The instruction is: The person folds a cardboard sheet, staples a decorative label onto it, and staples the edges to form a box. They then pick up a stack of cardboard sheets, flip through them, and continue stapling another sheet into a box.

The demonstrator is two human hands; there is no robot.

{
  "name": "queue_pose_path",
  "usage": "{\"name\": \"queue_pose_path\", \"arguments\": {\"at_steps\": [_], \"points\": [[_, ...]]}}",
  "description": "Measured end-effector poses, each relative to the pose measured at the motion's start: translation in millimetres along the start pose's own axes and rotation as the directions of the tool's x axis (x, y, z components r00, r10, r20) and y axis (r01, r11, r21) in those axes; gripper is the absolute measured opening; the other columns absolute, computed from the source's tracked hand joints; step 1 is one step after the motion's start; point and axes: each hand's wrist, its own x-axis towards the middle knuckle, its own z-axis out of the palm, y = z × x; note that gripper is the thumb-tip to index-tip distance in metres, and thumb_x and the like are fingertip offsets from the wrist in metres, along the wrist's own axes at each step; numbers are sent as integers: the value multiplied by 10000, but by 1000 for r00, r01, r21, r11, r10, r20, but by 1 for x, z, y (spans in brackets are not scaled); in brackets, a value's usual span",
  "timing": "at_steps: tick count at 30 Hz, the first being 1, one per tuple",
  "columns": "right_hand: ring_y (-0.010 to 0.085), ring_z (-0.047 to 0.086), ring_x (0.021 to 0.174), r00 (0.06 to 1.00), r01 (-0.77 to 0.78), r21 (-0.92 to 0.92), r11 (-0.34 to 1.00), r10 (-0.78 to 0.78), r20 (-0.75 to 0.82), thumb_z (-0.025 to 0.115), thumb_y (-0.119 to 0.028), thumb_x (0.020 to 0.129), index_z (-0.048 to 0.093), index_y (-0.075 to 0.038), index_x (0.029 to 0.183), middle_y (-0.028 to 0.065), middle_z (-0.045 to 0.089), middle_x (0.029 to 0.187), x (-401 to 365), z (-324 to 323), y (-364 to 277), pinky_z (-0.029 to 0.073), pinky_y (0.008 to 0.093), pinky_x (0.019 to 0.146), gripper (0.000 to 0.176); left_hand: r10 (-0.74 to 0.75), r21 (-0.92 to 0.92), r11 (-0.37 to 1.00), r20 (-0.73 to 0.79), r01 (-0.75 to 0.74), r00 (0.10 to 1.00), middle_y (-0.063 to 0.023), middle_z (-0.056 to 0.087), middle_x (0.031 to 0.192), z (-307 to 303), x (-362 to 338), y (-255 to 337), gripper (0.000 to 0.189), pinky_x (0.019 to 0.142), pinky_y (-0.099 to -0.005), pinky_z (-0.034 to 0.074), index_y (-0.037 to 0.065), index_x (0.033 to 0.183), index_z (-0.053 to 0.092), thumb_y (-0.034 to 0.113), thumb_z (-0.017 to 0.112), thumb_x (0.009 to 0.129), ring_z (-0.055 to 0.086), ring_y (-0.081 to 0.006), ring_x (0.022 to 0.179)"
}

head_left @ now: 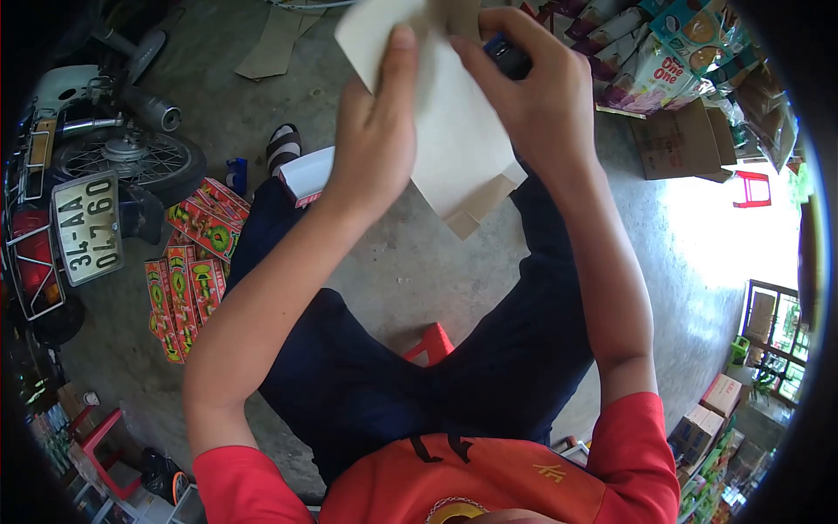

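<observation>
A pale cardboard piece [458,144] with folded end flaps is held up in front of me, its top edge out of view. My left hand [380,140] grips its left side, thumb flat on the pale face. At its upper right, my right hand [550,96] is closed around a small black and blue tool [508,57] that looks like a stapler, mostly hidden by the fingers. Near my left forearm, a white open box [310,173] with a printed side sits by my knee.
Red printed flat boxes [188,279] lie on the floor at left, beside a parked motorbike [122,157]. A blue tape dispenser [236,175] stands near them. Snack bags [659,74] and a brown carton [685,140] are at upper right. A red stool [430,343] shows beneath me.
</observation>
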Motion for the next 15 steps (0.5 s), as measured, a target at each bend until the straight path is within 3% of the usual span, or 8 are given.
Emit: {"name": "queue_pose_path", "arguments": {"at_steps": [1,4,5,7,10,13,15], "points": [[155,676,737,996,89,19,996,-89,-13,747,-135,912,699,48,1111,178,737,888,3,-1,14,534,323,702,275,-37,-28,999,3,37,999,-121,614,1371,-4,2,3,597,1041,-301,469,-18,1457,498,469,446,1117,600,-146,1232],[141,686,704,998,-37,33,999,35,56,793,-330,911,748,-38,1138,61,739,848,7,-1,55,552,289,678,373,-85,-258,964,-69,65,994,-87,620,1390,-11,11,4,591,1081,-338,466,0,1445,533,467,523,1083,594,-165,1275],[79,610,725,987,-66,26,997,62,149,793,-334,924,737,-27,1179,12,690,870,8,-7,60,521,247,681,403,-114,-305,948,-68,88,991,-83,617,1394,-12,11,5,584,1084,-345,464,4,1445,533,458,537,1077,591,-166,1280],[66,600,706,975,-105,64,992,91,201,776,-310,942,737,-36,1176,1,670,842,11,-15,73,503,232,673,363,-170,-394,910,-62,132,983,-73,612,1402,-13,11,8,572,1090,-358,461,13,1445,533,440,565,1066,583,-166,1289],[38,577,687,976,-108,171,979,72,207,752,-264,966,741,-48,1151,-15,648,820,14,-22,79,474,211,663,284,-269,-312,913,21,261,963,-86,703,1190,-13,12,11,527,875,-292,556,-33,1315,611,431,574,1065,681,-126,1062],[32,580,683,980,-154,243,958,117,162,750,-243,964,739,-40,1141,-14,644,804,14,-22,76,468,205,657,270,-224,-148,960,97,237,970,-82,692,1220,-15,9,-10,497,888,-317,558,-26,1325,608,389,604,1052,674,-140,1082],[33,584,673,977,-166,228,959,130,166,759,-238,951,735,-30,1142,-17,642,786,12,-17,77,467,203,647,284,-232,-168,955,88,244,969,-85,692,1220,-12,7,-15,489,882,-311,557,-22,1332,605,382,601,1056,677,-145,1075]]}}
